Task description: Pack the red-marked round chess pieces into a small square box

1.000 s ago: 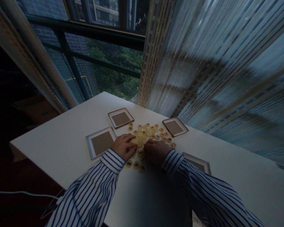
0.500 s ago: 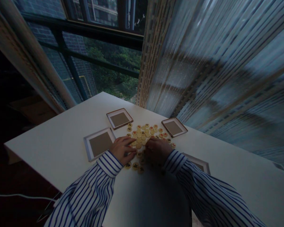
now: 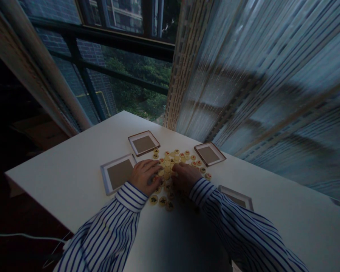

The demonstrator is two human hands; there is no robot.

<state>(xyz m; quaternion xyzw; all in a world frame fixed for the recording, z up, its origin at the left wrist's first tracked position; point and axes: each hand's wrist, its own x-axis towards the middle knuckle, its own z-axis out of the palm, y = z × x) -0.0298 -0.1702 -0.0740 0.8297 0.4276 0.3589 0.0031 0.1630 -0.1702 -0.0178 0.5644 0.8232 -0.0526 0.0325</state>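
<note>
Round pale-yellow xiangqi pieces (image 3: 167, 164), several with red or black characters, lie in a loose cluster on the white table. At the cluster's left side my left hand (image 3: 145, 176) rests palm down, thumb apart from the fingers, its fingertips touching the pieces. Across from it, my right hand (image 3: 186, 174) has its fingers curled and pinched at a piece near the middle. That piece is mostly covered by the fingers. Some pieces at the near right sit in the shadow of my right wrist.
Shallow trays with grey-brown bottoms surround the pieces: a far-left tray (image 3: 144, 144), a near-left tray (image 3: 120, 174), a far-right tray (image 3: 209, 154), and a near-right tray (image 3: 238, 198) partly behind my right sleeve. Beyond the table (image 3: 82, 166) hang string curtains (image 3: 243, 75) by a window.
My right hand has shifted slightly left and up toward the middle of the pieces. My left hand's fingers have moved a little, staying over the left pieces. The view has shifted slightly.
</note>
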